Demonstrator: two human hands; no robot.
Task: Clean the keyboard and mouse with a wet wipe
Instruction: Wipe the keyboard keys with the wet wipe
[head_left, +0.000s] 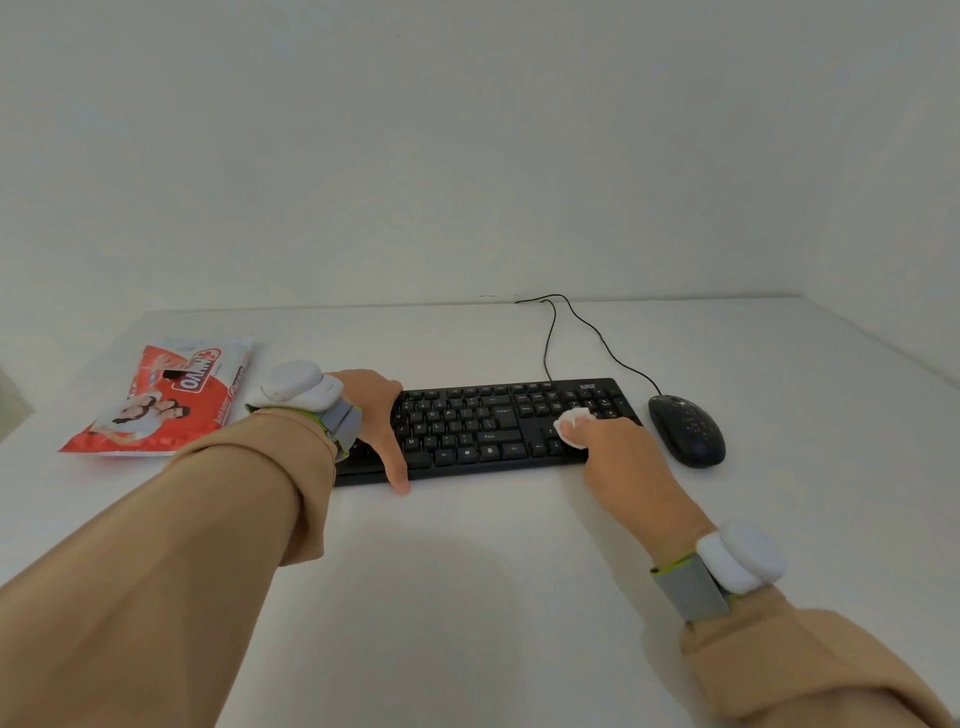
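While pinched in the right hand (618, 457), the wet wipe (575, 415) is best rubbed lightly. The keyboard (467, 431) is pinned by the flat left hand (371, 410).

A white bench (467, 597) carries a black keyboard (483, 431) under the fingers (605, 426). The mouse (685, 431) lies right of them, a red wipe packet (166, 400) left.

Office desk: white table (467, 571), keyboard (483, 431), mouse (685, 428), bare wall (467, 156).
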